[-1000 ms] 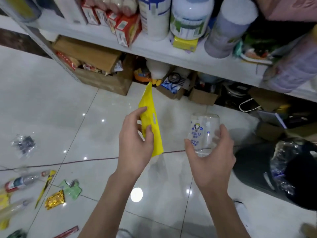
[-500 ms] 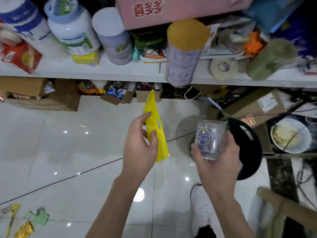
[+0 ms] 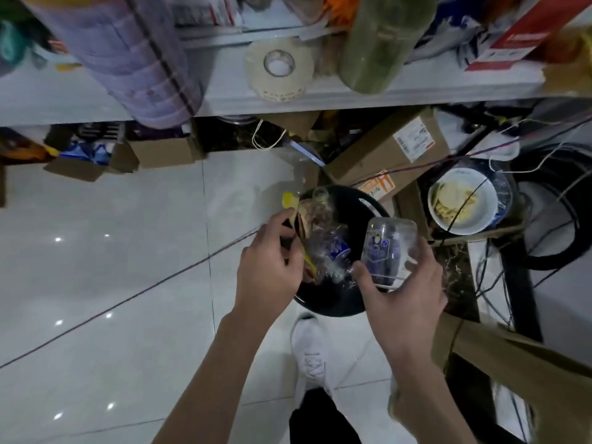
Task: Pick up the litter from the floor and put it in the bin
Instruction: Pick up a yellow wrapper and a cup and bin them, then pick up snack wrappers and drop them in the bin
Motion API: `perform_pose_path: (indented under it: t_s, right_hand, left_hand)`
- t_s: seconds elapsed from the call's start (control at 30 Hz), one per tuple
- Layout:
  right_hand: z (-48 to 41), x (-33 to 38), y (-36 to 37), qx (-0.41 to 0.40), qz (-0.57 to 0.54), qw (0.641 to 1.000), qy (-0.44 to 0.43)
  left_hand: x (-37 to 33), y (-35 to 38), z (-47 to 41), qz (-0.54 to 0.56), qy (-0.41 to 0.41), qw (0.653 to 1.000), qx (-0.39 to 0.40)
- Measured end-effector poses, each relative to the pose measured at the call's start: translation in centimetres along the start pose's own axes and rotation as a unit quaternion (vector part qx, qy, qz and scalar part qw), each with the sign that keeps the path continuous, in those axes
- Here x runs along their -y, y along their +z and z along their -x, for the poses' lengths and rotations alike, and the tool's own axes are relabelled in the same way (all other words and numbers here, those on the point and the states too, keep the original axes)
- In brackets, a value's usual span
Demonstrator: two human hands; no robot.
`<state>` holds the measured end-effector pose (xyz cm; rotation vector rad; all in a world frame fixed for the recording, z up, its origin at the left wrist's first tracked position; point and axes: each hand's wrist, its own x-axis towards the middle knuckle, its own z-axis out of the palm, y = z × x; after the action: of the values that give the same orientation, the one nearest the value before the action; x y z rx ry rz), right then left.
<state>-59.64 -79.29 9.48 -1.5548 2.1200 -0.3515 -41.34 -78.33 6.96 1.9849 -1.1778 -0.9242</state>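
Overhead, right hand (image 3: 397,293) grips a clear, blue-labelled plastic bottle (image 3: 389,251).

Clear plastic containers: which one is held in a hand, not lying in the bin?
The jar with the blue label, gripped by the right hand over the black bin; the other, a crushed bottle, lies inside it.

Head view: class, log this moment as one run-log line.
left hand: holds yellow wrapper at bin rim | right hand: holds clear bottle above bin | drop: not yet done
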Motion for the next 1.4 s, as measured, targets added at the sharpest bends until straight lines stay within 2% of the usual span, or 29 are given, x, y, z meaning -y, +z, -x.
perform_pose_path:
  t_s: [0.3, 0.57, 0.77, 1.03, 1.3, 1.4]
  right_hand:
    - [-3.1, -0.8, 1.8, 0.020, 0.039, 0.999, -0.001]
    - [-1.6, 1.6, 1.0, 0.004, 0.040, 0.997, -0.064]
    - [1.2, 6.7, 0.7, 0.004, 0.028, 0.990, -0.136]
    - [9.7, 17.0, 2.1, 0.025, -0.019, 0.973, -0.230]
    - [23.8, 24.7, 8.0, 0.098, -0.010, 0.937, -0.336]
    - [29.3, 26.7, 10.8, 0.150, 0.006, 0.921, -0.359]
  left_hand:
    - [1.7, -0.7, -1.7, -0.001, -0.073, 0.997, -0.030]
    - [2.1, -4.5, -0.7, 0.003, -0.072, 0.996, -0.060]
    - [2.3, -10.1, 2.0, 0.015, -0.078, 0.992, -0.095]
    - [5.1, -22.5, 8.9, 0.023, -0.115, 0.979, -0.168]
    - [14.4, -34.0, 20.7, 0.025, -0.187, 0.942, -0.276]
    - [18.2, -37.2, 25.9, 0.032, -0.219, 0.923, -0.314]
